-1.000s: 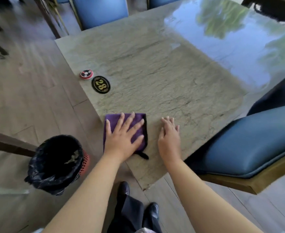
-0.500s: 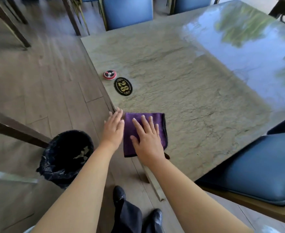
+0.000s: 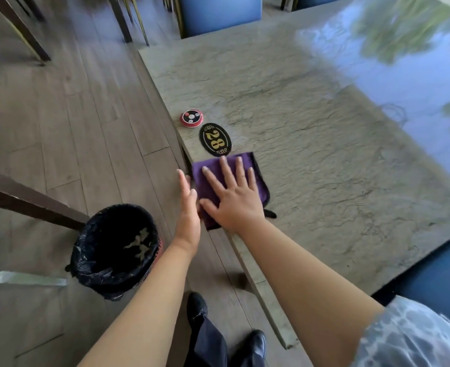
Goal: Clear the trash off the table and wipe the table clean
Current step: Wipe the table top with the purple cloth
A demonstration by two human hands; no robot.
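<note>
A folded purple cloth (image 3: 258, 178) lies at the left edge of the stone table (image 3: 324, 144). My right hand (image 3: 232, 197) presses flat on it with the fingers spread. My left hand (image 3: 189, 207) is held edge-on just off the table's edge, fingers straight, beside the cloth. On the floor below stands a bin with a black liner (image 3: 115, 250), some crumpled trash inside it.
A red round call button (image 3: 191, 118) and a black oval plaque with the number 28 (image 3: 215, 139) sit just beyond the cloth. Blue chairs stand at the far side (image 3: 218, 11) and near right (image 3: 436, 271). My shoes (image 3: 253, 343) are below.
The cloth passed from under my left hand to under my right hand and slid to the table's left edge. My left hand moved off the table beside it.
</note>
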